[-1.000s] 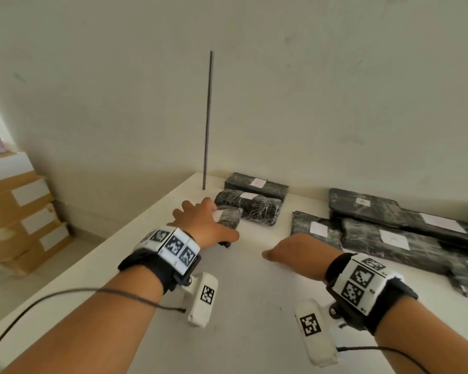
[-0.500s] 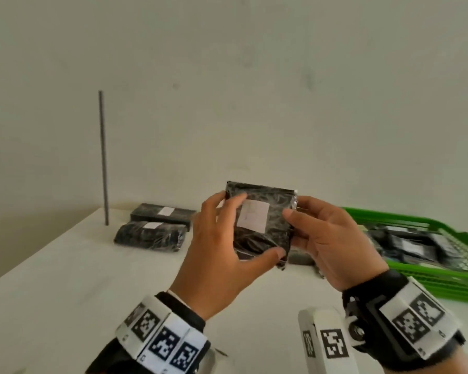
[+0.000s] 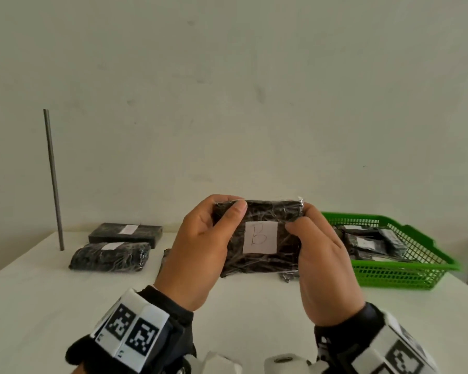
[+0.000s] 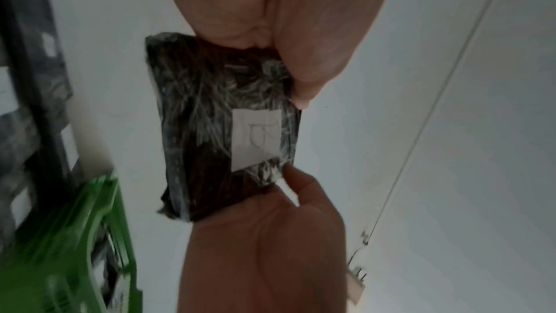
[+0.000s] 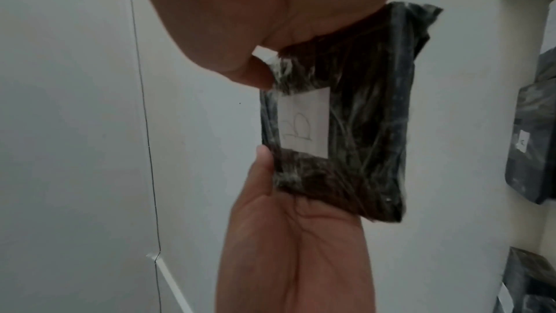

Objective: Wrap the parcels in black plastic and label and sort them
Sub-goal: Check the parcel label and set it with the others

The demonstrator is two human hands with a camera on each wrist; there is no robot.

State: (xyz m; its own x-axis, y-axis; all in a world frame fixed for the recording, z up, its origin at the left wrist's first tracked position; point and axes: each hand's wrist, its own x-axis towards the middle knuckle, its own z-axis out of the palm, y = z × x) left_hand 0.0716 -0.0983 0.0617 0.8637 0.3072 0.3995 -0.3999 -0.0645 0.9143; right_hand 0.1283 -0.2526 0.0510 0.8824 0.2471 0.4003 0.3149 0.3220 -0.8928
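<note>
Both hands, the left hand (image 3: 200,255) and the right hand (image 3: 324,263), grip a small flat parcel wrapped in black plastic (image 3: 260,263) by its sides, held upright above the white tabletop (image 3: 38,292). Its white square label (image 3: 260,237) reads "B".

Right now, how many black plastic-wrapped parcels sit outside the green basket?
At least 3: one small labelled parcel held up by the left hand and right hand, one boxy parcel and one rounded parcel on the table's far left. More lie partly hidden behind the hands.
</note>
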